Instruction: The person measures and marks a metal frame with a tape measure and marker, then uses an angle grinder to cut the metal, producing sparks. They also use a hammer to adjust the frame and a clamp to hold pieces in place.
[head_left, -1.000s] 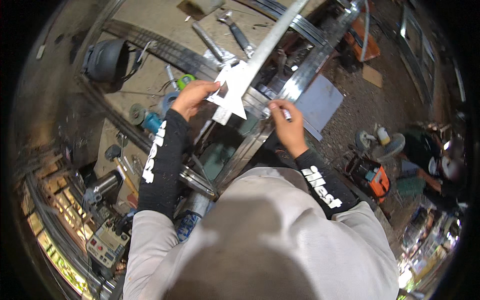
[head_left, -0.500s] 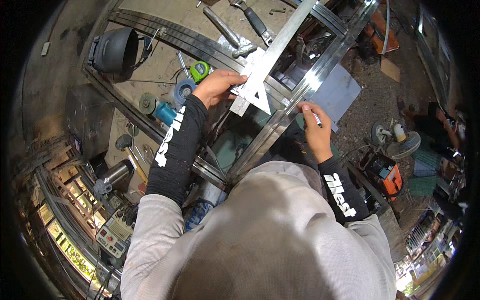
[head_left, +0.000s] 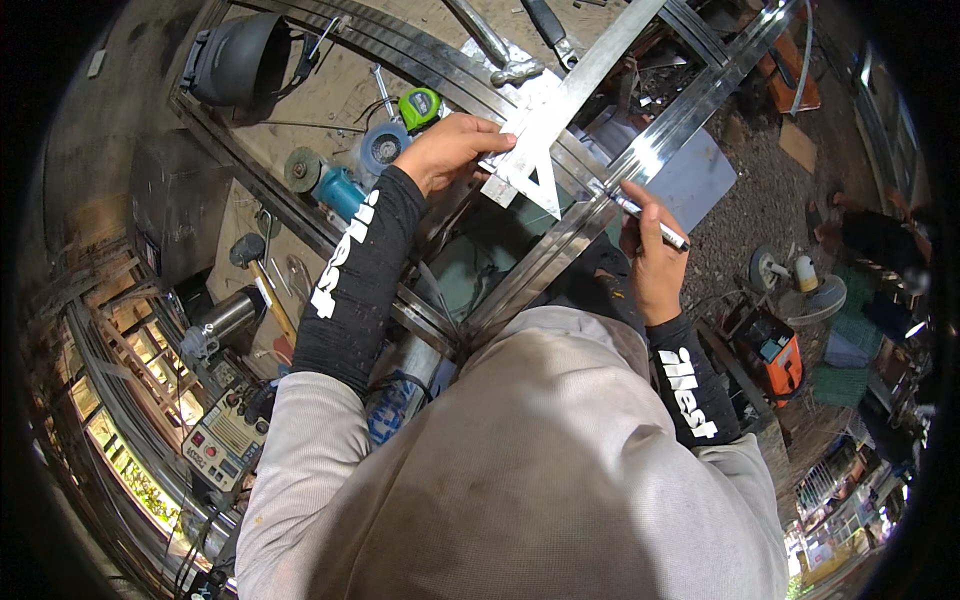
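Observation:
My left hand (head_left: 452, 155) grips the edge of a white triangular square (head_left: 536, 178), thumb on top and the other fingers partly hidden below. The square lies against a flat metal bar (head_left: 600, 72), which runs away to the upper right over a shiny metal frame (head_left: 545, 262). In my right hand (head_left: 656, 265) is a marker pen (head_left: 652, 222), its tip end close to the frame tube just right of the square's point. A hammer (head_left: 488, 42) rests beyond the square. Left of it sit a green tape measure (head_left: 420, 106) and a blue angle grinder (head_left: 340, 192).
A dark welding helmet (head_left: 238, 62) stands on the far left of the frame. A mallet (head_left: 262, 270) and a control box (head_left: 222, 442) are on the left. To the right are a fan (head_left: 815, 298), an orange machine (head_left: 783, 365) and a pale sheet (head_left: 690, 180).
My right hand has brought the marker up to the frame beside the square, turning it so its barrel shows. The view has shifted slightly; my left hand keeps its grip on the square.

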